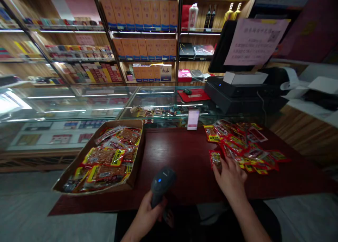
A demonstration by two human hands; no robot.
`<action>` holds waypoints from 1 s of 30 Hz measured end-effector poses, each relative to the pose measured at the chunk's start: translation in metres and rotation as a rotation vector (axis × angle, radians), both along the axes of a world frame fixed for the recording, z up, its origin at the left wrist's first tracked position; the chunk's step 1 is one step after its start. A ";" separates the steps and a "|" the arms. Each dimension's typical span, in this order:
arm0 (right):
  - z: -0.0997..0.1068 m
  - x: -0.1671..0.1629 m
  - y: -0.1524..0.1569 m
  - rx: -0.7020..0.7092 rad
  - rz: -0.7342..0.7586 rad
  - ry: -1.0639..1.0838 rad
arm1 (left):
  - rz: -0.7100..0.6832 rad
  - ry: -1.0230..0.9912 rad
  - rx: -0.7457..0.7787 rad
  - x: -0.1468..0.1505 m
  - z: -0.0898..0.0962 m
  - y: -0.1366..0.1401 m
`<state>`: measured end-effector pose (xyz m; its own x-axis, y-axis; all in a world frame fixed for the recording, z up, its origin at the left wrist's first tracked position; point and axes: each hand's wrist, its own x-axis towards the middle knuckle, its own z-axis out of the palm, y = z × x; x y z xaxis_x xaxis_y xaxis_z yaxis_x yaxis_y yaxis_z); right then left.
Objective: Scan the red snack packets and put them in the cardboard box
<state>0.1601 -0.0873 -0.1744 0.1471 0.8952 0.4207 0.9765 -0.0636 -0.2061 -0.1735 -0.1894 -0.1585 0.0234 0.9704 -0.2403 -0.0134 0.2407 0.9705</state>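
My left hand [149, 213] is wrapped round the handle of a dark barcode scanner [163, 180], which has a blue light on its head. The scanner is above the near edge of the table. My right hand [232, 180] has its thumb and index finger at a small red snack packet [215, 158], pinching its near edge. Just beyond and to the right of that hand lies a loose pile of red and yellow snack packets [253, 152]. To the left, an open cardboard box [141, 143] holds larger packets of brown snacks [104, 155] with yellow and red labels.
The dark red table [169, 147] stands against a glass display counter [105, 97]. A monitor [221, 48] with a paper sign and a black cash drawer [243, 97] are at the back right. A red mat [194, 95] lies on the glass. Lit shelves with boxes [145, 14] rise behind.
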 end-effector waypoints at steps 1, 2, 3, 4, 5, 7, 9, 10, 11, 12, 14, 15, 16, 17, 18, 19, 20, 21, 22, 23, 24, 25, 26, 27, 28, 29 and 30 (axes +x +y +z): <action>-0.002 0.003 -0.003 0.001 0.000 -0.022 | 0.009 0.007 0.003 0.001 0.001 0.000; -0.003 0.000 -0.005 0.004 0.011 -0.030 | 0.021 0.015 0.005 0.001 0.001 0.000; -0.003 -0.006 -0.006 0.009 0.028 -0.022 | 0.033 0.022 0.008 0.002 0.001 0.000; -0.003 -0.015 -0.007 0.013 0.048 0.000 | 0.043 0.028 0.012 0.003 0.000 0.000; -0.004 -0.026 -0.007 0.013 0.078 0.030 | 0.051 0.030 0.018 0.004 -0.001 -0.001; -0.005 -0.050 -0.007 -0.007 0.161 0.094 | 0.057 0.026 0.025 0.005 -0.002 -0.001; -0.007 -0.069 -0.004 -0.047 0.234 0.145 | 0.061 0.018 0.026 0.005 -0.003 -0.002; -0.008 -0.075 0.000 -0.066 0.254 0.169 | 0.058 0.020 0.022 0.005 -0.002 -0.001; -0.009 -0.078 0.005 -0.079 0.261 0.194 | 0.052 0.027 0.018 0.005 -0.002 -0.001; -0.009 -0.079 0.012 -0.092 0.267 0.214 | 0.044 0.036 0.015 0.005 -0.001 -0.001; -0.007 -0.074 0.028 -0.136 0.301 0.235 | 0.034 0.052 0.009 0.004 0.000 0.000; -0.005 -0.069 0.036 -0.175 0.317 0.235 | 0.032 0.055 0.008 0.004 0.001 0.000; -0.002 -0.064 0.044 -0.224 0.323 0.229 | 0.036 0.053 0.007 0.004 0.001 0.000; 0.002 -0.060 0.052 -0.276 0.321 0.219 | 0.040 0.050 0.004 0.004 0.002 0.000; 0.006 -0.057 0.058 -0.319 0.315 0.208 | 0.042 0.046 0.000 0.005 0.003 0.000; 0.009 -0.055 0.062 -0.348 0.316 0.197 | 0.038 0.044 -0.003 0.005 0.004 0.000; 0.013 -0.054 0.066 -0.362 0.335 0.187 | 0.026 0.044 -0.006 0.005 0.004 -0.001; 0.015 -0.055 0.068 -0.364 0.365 0.183 | 0.008 0.046 -0.008 0.006 0.005 -0.001; 0.017 -0.056 0.069 -0.363 0.395 0.187 | -0.017 0.050 -0.010 0.006 0.006 -0.001; 0.019 -0.058 0.069 -0.360 0.420 0.207 | -0.043 0.057 -0.012 0.005 0.006 -0.001; 0.020 -0.060 0.070 -0.352 0.439 0.242 | -0.064 0.068 -0.014 0.005 0.007 -0.001; 0.020 -0.061 0.070 -0.334 0.452 0.292 | -0.078 0.079 -0.016 0.005 0.007 -0.001; 0.021 -0.063 0.071 -0.301 0.460 0.354 | -0.088 0.087 -0.019 0.004 0.007 -0.001; 0.021 -0.064 0.071 -0.255 0.466 0.422 | -0.094 0.091 -0.021 0.003 0.007 -0.001; 0.022 -0.065 0.072 -0.200 0.471 0.487 | -0.098 0.093 -0.023 0.003 0.006 -0.001; 0.024 -0.066 0.073 -0.148 0.472 0.542 | -0.103 0.092 -0.024 0.003 0.006 -0.001; 0.027 -0.066 0.073 -0.105 0.472 0.584 | -0.108 0.089 -0.025 0.003 0.006 -0.001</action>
